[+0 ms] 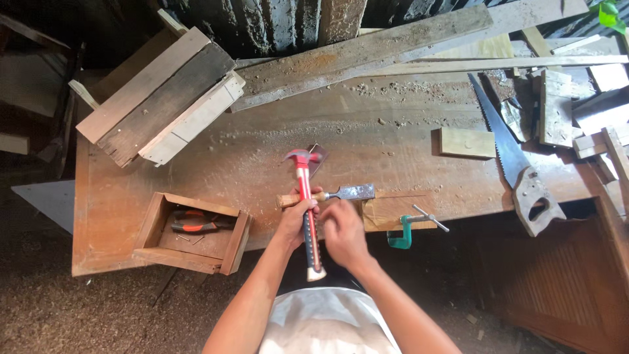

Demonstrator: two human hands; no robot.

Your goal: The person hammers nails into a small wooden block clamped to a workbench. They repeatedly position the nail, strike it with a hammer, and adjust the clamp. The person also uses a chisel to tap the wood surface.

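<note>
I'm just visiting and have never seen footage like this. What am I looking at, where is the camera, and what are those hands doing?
There is no machine here: a person wears a camera on the head, so you look down at their own two bare arms over a wooden workbench dusted with sawdust. The left hand grips a red hammer by its handle. The right hand is beside it, near a chisel lying on the bench; whether it holds anything is unclear. Around them lie a handsaw, a green clamp on the bench edge, a small wooden box with pliers inside, and loose planks at the back.
</note>
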